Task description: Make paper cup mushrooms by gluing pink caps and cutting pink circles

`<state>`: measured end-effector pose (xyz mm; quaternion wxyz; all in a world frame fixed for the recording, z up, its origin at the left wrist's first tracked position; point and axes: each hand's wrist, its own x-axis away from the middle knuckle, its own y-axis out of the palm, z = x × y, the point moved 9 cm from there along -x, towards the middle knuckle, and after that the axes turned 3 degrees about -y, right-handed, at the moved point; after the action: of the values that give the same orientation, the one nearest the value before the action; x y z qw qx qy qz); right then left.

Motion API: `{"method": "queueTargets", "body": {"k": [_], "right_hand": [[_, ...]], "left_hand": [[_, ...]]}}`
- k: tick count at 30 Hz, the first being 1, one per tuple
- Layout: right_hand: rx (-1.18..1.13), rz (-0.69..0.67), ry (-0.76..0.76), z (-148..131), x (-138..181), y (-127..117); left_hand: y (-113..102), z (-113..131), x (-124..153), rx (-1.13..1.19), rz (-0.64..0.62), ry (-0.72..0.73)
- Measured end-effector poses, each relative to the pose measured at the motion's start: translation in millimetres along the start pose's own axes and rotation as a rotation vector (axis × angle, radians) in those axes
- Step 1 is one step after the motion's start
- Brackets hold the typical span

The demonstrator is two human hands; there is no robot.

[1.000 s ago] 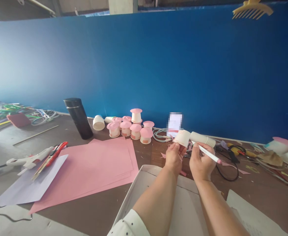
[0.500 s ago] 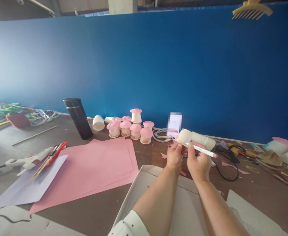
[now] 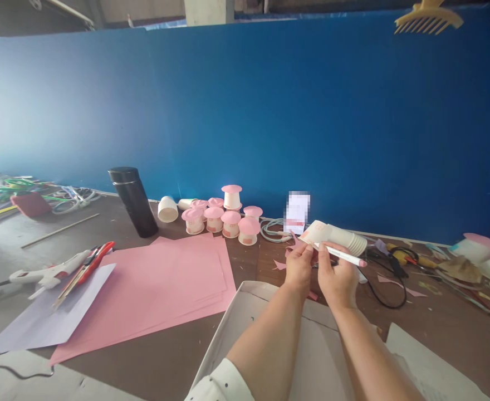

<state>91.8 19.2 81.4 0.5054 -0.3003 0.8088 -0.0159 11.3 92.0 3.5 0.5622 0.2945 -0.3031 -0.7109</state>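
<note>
My left hand (image 3: pixel 298 268) pinches a small white paper cup (image 3: pixel 314 233) by its rim, held on its side above the brown table. My right hand (image 3: pixel 335 278) grips a white marker with a pink end (image 3: pixel 345 257), its tip against the cup. Just behind the hands a stack of white paper cups (image 3: pixel 347 238) lies on its side. A cluster of small cups with pink lids (image 3: pixel 224 216) stands further left by the blue wall.
Pink paper sheets (image 3: pixel 165 284) and a pale sheet (image 3: pixel 48 312) lie to the left, with a glue gun (image 3: pixel 47 274), red-handled scissors (image 3: pixel 90 264) and a black flask (image 3: pixel 134 200). An open white box (image 3: pixel 245 323) sits below my arms. Cables and tools (image 3: pixel 395 262) clutter the right.
Both hands have drawn closer together and slightly lower. The cup has tilted flatter, and the marker has moved left against it.
</note>
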Motion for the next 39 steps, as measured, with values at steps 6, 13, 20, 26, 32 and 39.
{"method": "queueTargets", "body": {"k": [6, 13, 20, 26, 32, 39], "right_hand": [[0.006, -0.006, 0.002, 0.9, -0.5, 0.5], [0.005, -0.010, 0.000, 0.3, -0.4, 0.6], [-0.028, 0.074, 0.018, 3.5, -0.6, -6.8], [0.001, 0.030, 0.000, 2.7, 0.4, -1.8], [-0.002, 0.024, -0.006, 0.4, -0.1, -2.2], [0.010, 0.000, 0.014, 2.4, 0.5, 0.1]], "left_hand": [[-4.4, -4.7, -4.0, -0.055, 0.000, 0.020], [-5.3, -4.3, -3.0, -0.066, 0.019, 0.005], [-1.3, -3.9, -4.0, 0.005, 0.011, 0.004], [-2.0, -3.2, -2.1, -0.021, 0.006, -0.001], [-4.9, -4.9, -3.2, -0.048, 0.016, -0.002], [-6.2, -6.3, -4.9, -0.064, 0.010, 0.022]]}}
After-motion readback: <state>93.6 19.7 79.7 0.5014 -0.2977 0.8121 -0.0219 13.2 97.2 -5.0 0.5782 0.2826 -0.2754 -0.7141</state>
